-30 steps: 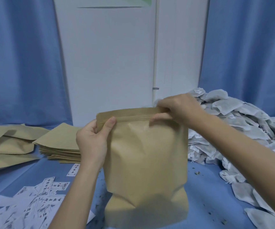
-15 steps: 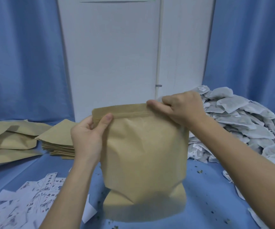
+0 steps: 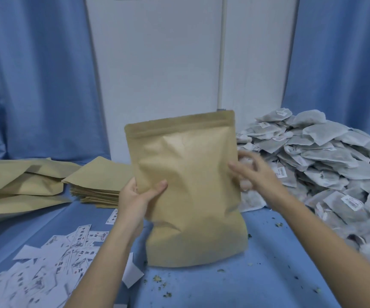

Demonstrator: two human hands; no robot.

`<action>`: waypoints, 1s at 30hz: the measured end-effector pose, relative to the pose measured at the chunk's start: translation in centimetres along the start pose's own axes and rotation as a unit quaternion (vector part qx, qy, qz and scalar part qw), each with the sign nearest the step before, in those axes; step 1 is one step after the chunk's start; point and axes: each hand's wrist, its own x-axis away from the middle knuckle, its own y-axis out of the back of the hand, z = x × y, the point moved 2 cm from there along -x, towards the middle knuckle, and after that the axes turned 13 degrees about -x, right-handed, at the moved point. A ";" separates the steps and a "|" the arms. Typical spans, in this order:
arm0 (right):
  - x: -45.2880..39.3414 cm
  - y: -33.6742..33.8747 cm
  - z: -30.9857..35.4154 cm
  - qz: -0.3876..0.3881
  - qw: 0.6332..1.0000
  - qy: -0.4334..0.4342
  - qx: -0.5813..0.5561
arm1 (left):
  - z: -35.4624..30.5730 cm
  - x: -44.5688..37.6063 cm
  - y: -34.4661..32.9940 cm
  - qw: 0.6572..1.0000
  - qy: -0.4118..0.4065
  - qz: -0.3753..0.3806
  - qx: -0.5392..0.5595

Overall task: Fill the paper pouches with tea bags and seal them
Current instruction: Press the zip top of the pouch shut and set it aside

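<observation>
A full brown paper pouch (image 3: 193,185) stands upright on the blue table (image 3: 268,263), its zip strip at the top pressed flat. My left hand (image 3: 139,196) grips the pouch's left edge halfway down, thumb across the front. My right hand (image 3: 250,172) is blurred at the pouch's right edge, fingers spread and relaxed, touching or just beside it. A big heap of white tea bags (image 3: 324,163) lies to the right.
A stack of flat empty pouches (image 3: 97,185) and some filled pouches (image 3: 17,185) lie at the left. White printed labels (image 3: 46,263) are scattered at the front left. Tea crumbs dot the cloth. Blue curtains and a white wall stand behind.
Both hands left the pouch's top strip and moved down its sides. The left hand now grips the left edge lower; the right hand let go of the top corner.
</observation>
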 end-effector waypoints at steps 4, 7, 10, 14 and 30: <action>2.1 -0.4 -4.7 0.066 0.986 -0.096 -0.120 | -0.7 -1.1 -0.4 0.997 0.077 0.027 0.014; 2.1 -0.8 -5.4 0.026 0.977 -0.096 -0.190 | -1.3 -1.5 -0.1 0.984 0.135 0.114 0.039; 1.9 -2.1 -6.4 0.028 0.956 -0.126 -0.264 | -1.2 -0.7 1.7 0.958 0.166 0.219 0.080; 2.4 -6.5 -7.3 0.057 0.917 -0.198 -0.341 | -0.1 0.7 6.9 0.942 0.165 0.225 0.185; -6.6 -43.4 -3.6 0.094 0.882 -0.341 -0.312 | -0.6 -1.8 20.2 0.922 0.147 -0.139 0.331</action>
